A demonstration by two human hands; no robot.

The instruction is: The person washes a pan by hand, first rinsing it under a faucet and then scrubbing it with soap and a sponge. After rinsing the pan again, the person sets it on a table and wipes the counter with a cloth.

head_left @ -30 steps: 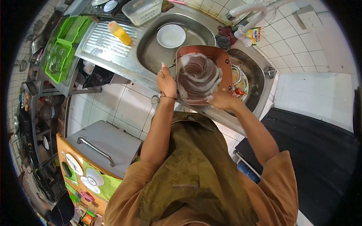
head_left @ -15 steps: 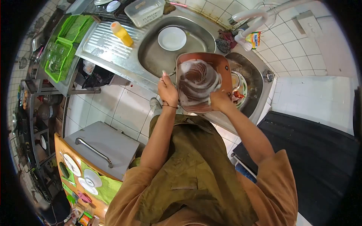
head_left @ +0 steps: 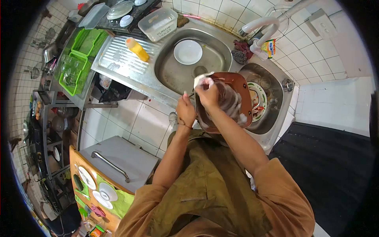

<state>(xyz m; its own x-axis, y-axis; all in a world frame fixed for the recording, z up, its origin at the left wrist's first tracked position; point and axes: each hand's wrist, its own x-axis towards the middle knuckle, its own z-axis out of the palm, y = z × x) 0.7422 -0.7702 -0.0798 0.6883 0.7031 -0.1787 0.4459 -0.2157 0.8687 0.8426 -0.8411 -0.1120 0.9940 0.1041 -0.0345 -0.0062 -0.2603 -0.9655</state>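
Note:
A square copper-brown pan (head_left: 245,103) is tilted over the front of the sink, with streaks of white suds across its inside. At its left side, my left hand (head_left: 185,110) is closed on it, thumb raised; the exact grip is partly hidden. My right hand (head_left: 208,96) reaches over the pan with fingers closed on a pale, soapy sponge (head_left: 199,80), pressed near the far left corner. Behind the pan, a white bowl (head_left: 188,52) rests in the large basin (head_left: 167,73).
The small right basin (head_left: 272,106) holds a green-rimmed plate (head_left: 261,94) with scraps. A white faucet (head_left: 258,41) rises behind. On the drainboard (head_left: 118,59) stands a yellow bottle (head_left: 137,49), near a plastic tub (head_left: 158,24). Green baskets (head_left: 75,79) lie left.
My right hand has moved from the pan's near right side to its far left corner with the sponge. The pan's suds have shifted. The whole view has shifted slightly.

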